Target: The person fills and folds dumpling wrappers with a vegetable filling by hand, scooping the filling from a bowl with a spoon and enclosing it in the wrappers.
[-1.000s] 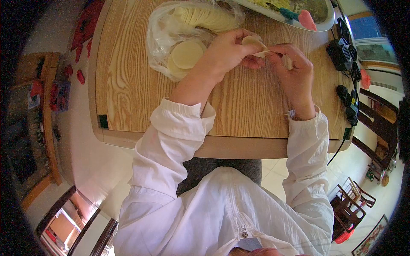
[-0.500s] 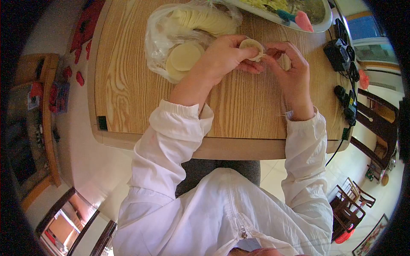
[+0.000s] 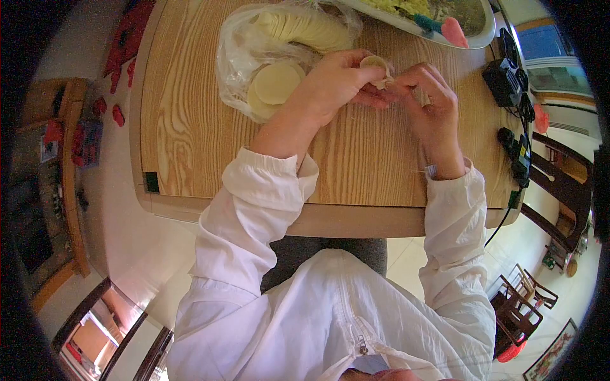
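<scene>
A small pale dumpling [image 3: 377, 63] is held above the wooden table in my left hand [image 3: 337, 84], with the thumb across its near side and the fingers curled beneath. At its right edge, my right hand [image 3: 432, 95] is closed, thumb and forefinger together on the dough rim. Part of the dumpling is hidden behind my fingers. Left of my left hand, round dough wrappers [image 3: 277, 84] lie on a clear plastic bag [image 3: 232, 57]. A fanned stack of wrappers [image 3: 305, 30] rests in the bag behind them.
At the back right stands a metal tray [image 3: 488, 32] of yellowish filling [image 3: 406, 6], with a teal and pink utensil [image 3: 452, 30] over its rim. Black adapters and cables [image 3: 503, 82] lie along the table's right edge. A dark wooden chair [image 3: 562, 184] stands beyond.
My right hand has shifted slightly, its fingers curling in closer to the dumpling's edge. The dumpling has tilted a little in my left hand, which stays nearly in place.
</scene>
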`<state>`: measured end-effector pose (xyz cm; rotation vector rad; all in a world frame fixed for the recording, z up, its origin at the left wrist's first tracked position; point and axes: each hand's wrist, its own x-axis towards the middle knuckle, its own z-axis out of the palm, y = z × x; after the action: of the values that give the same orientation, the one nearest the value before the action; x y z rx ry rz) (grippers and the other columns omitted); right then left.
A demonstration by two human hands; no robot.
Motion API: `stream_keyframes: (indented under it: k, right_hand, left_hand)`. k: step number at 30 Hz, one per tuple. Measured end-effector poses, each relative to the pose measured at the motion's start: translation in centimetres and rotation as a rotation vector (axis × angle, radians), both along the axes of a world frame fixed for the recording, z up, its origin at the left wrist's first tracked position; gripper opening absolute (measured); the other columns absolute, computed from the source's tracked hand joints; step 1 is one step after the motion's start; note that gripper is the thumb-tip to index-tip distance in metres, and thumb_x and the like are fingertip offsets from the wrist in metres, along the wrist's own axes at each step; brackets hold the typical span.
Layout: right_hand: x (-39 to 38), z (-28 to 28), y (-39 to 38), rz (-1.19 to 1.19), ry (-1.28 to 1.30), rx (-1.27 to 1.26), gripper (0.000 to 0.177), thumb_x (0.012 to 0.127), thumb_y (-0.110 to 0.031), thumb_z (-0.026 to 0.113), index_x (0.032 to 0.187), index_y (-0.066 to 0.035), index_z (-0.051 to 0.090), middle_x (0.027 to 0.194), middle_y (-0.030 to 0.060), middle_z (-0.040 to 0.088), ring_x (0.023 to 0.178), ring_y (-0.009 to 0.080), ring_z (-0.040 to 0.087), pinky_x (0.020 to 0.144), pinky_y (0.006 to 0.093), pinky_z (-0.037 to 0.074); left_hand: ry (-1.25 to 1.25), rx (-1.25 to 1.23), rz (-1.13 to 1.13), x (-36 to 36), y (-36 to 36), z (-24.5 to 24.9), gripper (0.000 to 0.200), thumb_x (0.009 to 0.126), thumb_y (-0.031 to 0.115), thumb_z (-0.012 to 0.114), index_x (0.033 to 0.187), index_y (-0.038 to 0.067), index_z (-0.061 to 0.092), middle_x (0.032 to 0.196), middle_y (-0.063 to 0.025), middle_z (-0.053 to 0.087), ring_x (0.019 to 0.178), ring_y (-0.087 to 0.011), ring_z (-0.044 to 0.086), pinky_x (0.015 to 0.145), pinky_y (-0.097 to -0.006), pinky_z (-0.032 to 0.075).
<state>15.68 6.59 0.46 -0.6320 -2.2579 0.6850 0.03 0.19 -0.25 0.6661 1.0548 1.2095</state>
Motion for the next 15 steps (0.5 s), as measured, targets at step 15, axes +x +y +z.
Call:
stream_keyframes:
  k: [15]
  right_hand:
    - [0.1, 0.9, 0.1, 0.023, -0.009, -0.026, 0.018, 0.068, -0.011, 0.071, 0.082, -0.005, 0.063, 0.08, 0.0068, 0.059, 0.073, 0.021, 0.056, 0.065, 0.0299, 0.046]
  left_hand:
    - [0.09, 0.038, -0.153, -0.7, -0.2, 0.0, 0.024, 0.083, 0.016, 0.055, 0.099, -0.001, 0.056, 0.085, -0.0085, 0.061, 0.073, -0.0177, 0.062, 0.067, -0.0278, 0.053]
